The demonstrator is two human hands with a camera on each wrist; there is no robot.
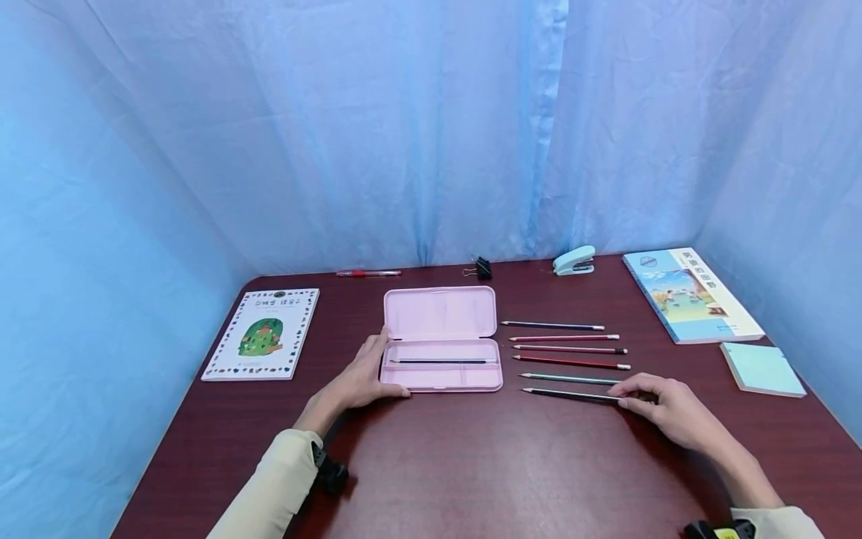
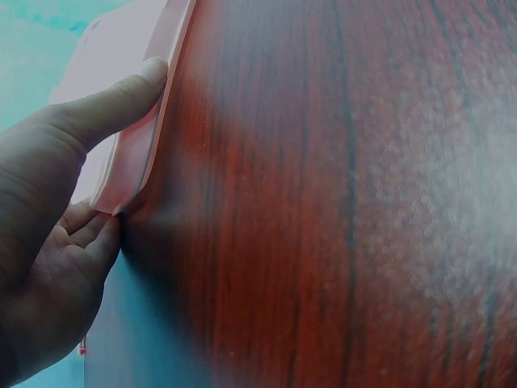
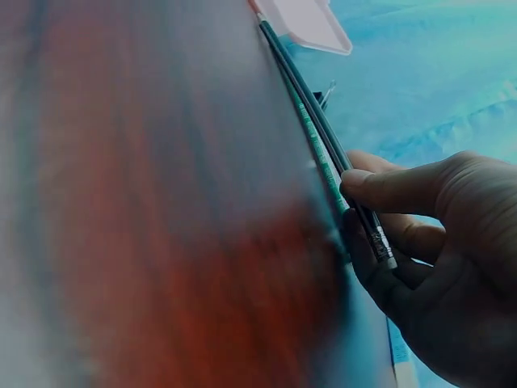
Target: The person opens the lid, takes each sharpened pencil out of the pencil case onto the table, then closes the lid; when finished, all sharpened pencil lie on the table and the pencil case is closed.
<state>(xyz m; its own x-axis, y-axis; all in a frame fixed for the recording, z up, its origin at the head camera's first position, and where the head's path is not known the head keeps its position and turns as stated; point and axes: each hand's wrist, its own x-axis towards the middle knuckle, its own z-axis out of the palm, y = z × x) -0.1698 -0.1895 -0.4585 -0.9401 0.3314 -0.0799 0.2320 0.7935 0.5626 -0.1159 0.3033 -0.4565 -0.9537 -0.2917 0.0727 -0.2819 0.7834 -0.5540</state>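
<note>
A pink pencil case (image 1: 441, 313) lies with its lid folded back, and one dark pencil (image 1: 441, 361) is in its tray. My left hand (image 1: 364, 378) holds the case's near left corner. In the left wrist view the thumb (image 2: 133, 97) lies along the front wall and the other fingers bend against the side. My right hand (image 1: 670, 408) pinches a black pencil (image 3: 311, 105) near its eraser end, between thumb and fingers. Right behind it lies a green pencil (image 1: 566, 378). Farther back are several red pencils (image 1: 572, 362) and a dark blue pencil (image 1: 552, 326), tips pointing left.
A white picture book (image 1: 263, 335) lies at the left. Along the back edge are a red pen (image 1: 368, 273), a black binder clip (image 1: 481, 269) and a mint stapler (image 1: 575, 260). At the right are a thicker book (image 1: 694, 296) and a pale green notepad (image 1: 762, 369). Blue curtains surround the table.
</note>
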